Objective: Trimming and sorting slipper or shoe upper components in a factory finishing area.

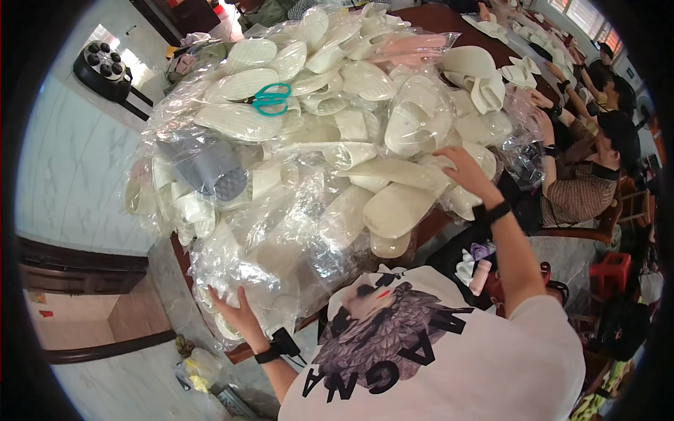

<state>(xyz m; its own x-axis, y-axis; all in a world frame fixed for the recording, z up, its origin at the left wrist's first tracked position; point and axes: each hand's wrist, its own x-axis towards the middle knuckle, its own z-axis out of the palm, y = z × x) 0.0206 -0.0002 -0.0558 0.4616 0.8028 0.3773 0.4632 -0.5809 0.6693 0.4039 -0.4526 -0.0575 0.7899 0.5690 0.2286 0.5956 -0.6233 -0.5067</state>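
A big heap of cream-white slippers (400, 208), many in clear plastic bags, covers the table before me. Over the near left edge of the heap, my left hand (242, 321) is spread open against a large clear plastic bag (281, 242). My right hand (466, 173) reaches in from the right, fingers apart and slightly bent, at the heel end of a cream slipper (393, 168); no firm grip shows. Teal-handled scissors (272, 99) lie on top of the pile. A bagged grey slipper (210, 167) sits at the left, and bagged pink slippers (414, 48) lie at the back.
Several people (579, 175) sit along the table's right side, their hands over more slippers. A dark red tabletop (435, 21) shows behind the heap. Right of me stands a red plastic stool (609, 274). Bags (200, 368) lie on the floor at lower left.
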